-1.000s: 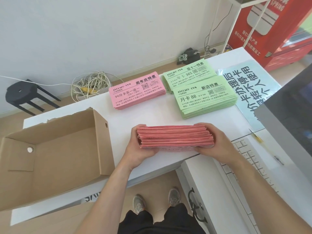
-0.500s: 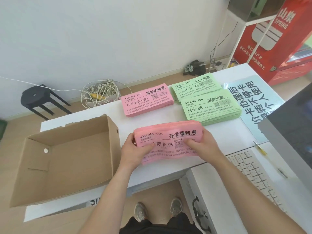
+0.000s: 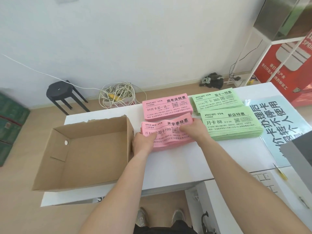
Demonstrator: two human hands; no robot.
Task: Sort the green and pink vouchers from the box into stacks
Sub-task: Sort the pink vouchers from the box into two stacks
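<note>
The smooth white table [image 3: 177, 164] is lying nearest, and two bare forearms are reaching across it. The left hand [image 3: 143, 143] is gripping the left end of a thick held pink stack [image 3: 166, 132] of vouchers, with the thumb lying on the top sheet and the other fingers hidden underneath. The right hand [image 3: 194, 130] is gripping the right end, thumb pressing on top. The thin rectangular paper is bowing upward between the hands, and the lower sheets are fanning out toward the wrists. Whether the stack is fully resting on the table cannot be told.

Just left of the left hand, an open brown cardboard box [image 3: 84, 154] is standing with a ragged far rim. Just right of the right hand, a near green stack [image 3: 231, 125] is lying flat. Directly beyond the fingers, a far pink stack [image 3: 167, 107] is lying squared up. Beyond the right hand, a far green stack [image 3: 217, 100] is lying partly under the nearer green one.
</note>
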